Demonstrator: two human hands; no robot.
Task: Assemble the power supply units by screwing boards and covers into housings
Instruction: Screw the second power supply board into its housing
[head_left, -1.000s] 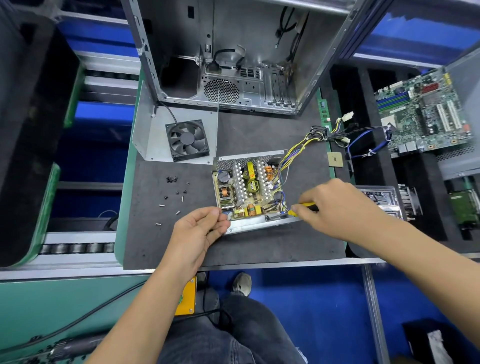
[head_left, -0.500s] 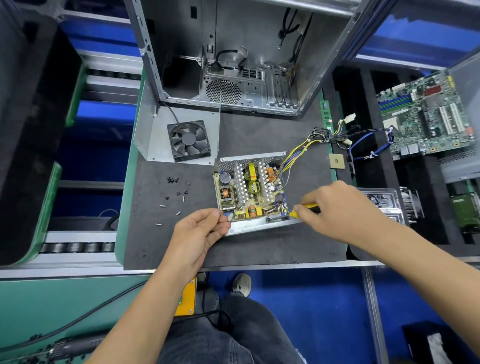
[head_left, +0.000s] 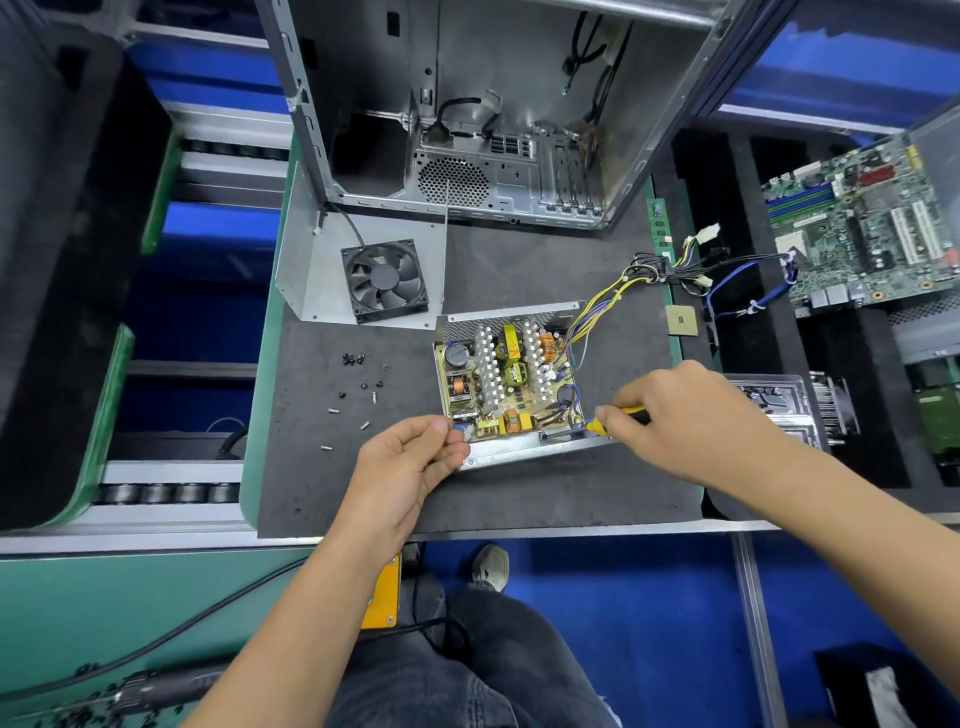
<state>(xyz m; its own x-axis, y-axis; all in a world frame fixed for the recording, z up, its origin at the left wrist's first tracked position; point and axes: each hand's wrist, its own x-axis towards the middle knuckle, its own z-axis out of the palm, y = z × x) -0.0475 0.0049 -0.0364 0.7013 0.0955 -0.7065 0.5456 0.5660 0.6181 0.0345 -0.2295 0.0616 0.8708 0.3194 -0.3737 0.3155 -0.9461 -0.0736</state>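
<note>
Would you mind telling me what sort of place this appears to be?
Most likely a computer assembly or repair workstation on a production line: an open power supply unit lies on a dark mat, an empty PC case stands behind it, and a roller conveyor runs alongside.

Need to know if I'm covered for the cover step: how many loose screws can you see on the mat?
About 11 screws, all left of the power supply: a dark cluster of three at the top, five scattered mid-mat, three silver ones lower left. Others may be hidden by the left hand.

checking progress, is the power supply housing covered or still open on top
Open on top: the circuit board shows bare inside the power supply housing, no cover over it.
</note>
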